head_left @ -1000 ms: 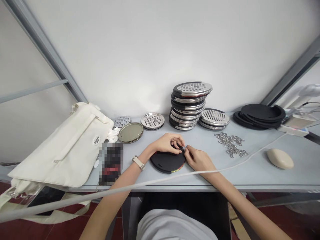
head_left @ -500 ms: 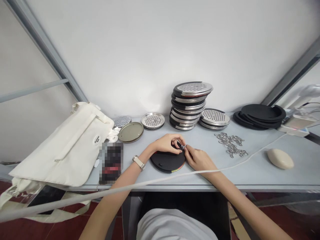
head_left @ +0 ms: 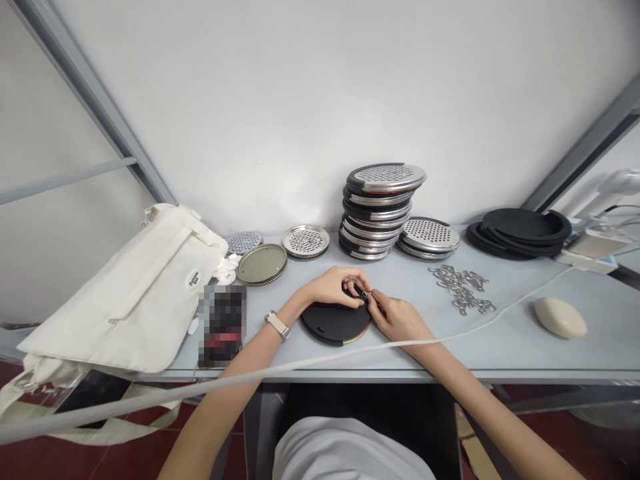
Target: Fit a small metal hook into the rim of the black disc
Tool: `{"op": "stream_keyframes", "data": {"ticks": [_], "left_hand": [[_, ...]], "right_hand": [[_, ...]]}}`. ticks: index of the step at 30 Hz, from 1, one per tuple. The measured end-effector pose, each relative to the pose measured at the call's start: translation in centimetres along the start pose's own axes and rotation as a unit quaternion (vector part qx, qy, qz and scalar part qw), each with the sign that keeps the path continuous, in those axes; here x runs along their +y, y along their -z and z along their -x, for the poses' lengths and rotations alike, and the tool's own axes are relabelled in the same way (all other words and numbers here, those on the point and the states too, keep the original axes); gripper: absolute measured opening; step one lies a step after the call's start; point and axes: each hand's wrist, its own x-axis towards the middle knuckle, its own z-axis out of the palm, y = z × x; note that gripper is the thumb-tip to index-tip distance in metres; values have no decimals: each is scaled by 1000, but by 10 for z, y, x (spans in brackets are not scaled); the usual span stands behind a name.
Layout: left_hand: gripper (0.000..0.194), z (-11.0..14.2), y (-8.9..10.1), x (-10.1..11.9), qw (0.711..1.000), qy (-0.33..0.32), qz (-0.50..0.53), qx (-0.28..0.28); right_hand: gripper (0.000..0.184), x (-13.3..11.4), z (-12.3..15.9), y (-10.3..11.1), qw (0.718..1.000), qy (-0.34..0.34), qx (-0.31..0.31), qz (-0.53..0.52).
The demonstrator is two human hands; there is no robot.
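Observation:
A round black disc [head_left: 337, 325] with a strip of red and yellow along its rim lies flat on the table before me. My left hand [head_left: 336, 287] is curled over its far side, thumb and fingers bent around the disc's edge. At the disc's upper right edge, my right hand [head_left: 397, 318] pinches a small shiny metal clip [head_left: 367, 294], mostly covered by fingers. To the right lies a loose pile of similar metal clips [head_left: 463, 290]. Behind my hands rises a tall stack of round metal graters [head_left: 377, 213] with black edges.
More graters [head_left: 431, 237], [head_left: 306, 241] and a greenish round plate [head_left: 263, 265] stand along the wall. Black round trays [head_left: 523, 230] are stacked at right, near a pale rounded object [head_left: 560, 317]. A white bag [head_left: 135, 293] fills the left; a white cable [head_left: 320, 365] crosses in front.
Both hands stay at the same spot on the disc. The right fingertips have shifted very slightly at the metal clip.

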Motion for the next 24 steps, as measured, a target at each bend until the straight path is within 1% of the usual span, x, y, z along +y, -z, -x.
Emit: {"op": "stream_keyframes", "data": {"ticks": [3, 9, 13, 18, 24], "left_hand": [[33, 0, 0, 0, 1000, 2, 9, -2], [33, 0, 1, 4, 1000, 15, 18, -1], [33, -1, 1, 1, 1000, 2, 16, -3], [34, -1, 1, -3, 1000, 5, 1, -2], [34, 0, 1, 0, 1000, 9, 9, 1]], "right_hand": [[31, 0, 0, 0, 1000, 0, 0, -3], [28, -1, -1, -1, 1000, -23, 2, -6], [28, -2, -1, -2, 999, -33, 7, -7], [28, -2, -1, -2, 999, -37, 10, -9], [27, -2, -1, -3, 999, -47, 10, -12]]}}
